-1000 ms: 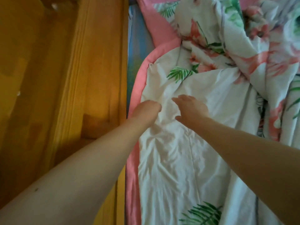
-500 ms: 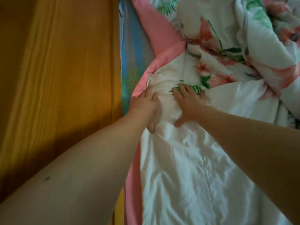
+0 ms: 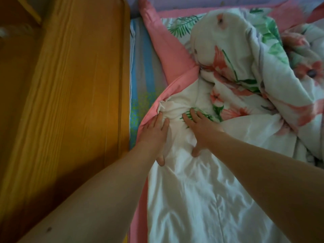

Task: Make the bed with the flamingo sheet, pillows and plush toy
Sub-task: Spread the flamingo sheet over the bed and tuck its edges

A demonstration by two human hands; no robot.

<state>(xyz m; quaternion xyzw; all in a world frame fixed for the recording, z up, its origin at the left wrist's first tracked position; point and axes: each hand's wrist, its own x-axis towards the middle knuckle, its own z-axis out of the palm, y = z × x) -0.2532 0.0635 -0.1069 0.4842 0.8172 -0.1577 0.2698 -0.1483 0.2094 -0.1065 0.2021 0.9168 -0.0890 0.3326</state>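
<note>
while both hands press flat, left hand (image 3: 154, 132), right hand (image 3: 201, 128), flamingo sheet (image 3: 201, 190) white, wrinkled, pink-edged.

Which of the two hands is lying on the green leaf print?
The right hand, fingers spread flat over the green palm-leaf print; the left hand lies by the sheet's pink border instead.

Single head-worn wide-angle view, aimed forward and steeply down, close above the white flamingo-and-leaf print fabric sheet (image 3: 201, 199); orange wooden bed frame (image 3: 78, 85) fills the left half, sheet the right half.
</note>
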